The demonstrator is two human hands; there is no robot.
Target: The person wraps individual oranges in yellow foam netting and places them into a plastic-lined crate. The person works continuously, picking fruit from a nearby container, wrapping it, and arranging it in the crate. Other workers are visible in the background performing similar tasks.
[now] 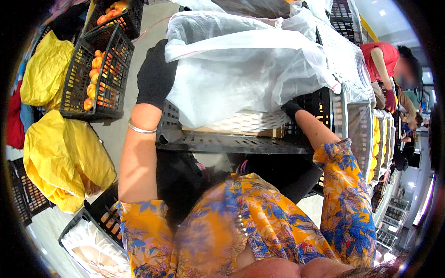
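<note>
Before me stands a black plastic crate (243,146) with a sheer white liner bag (236,80) bunched up and spread over it. My left hand (156,74), in a black glove, grips the liner at its left edge; the fingertips are hidden. My right hand (291,108), gloved in black too, reaches into the crate's right side at the liner's lower edge, with its fingers mostly covered. White netted padding (250,121) shows below the liner, above a strip of brown cardboard (233,132) inside the crate.
Black crates of orange-yellow fruit (93,74) stand at left, beside yellow plastic sheets (66,156). A lined crate (94,248) sits at lower left. Lined crates with yellow fruit (374,149) line the right. A person in a red top (380,62) bends there.
</note>
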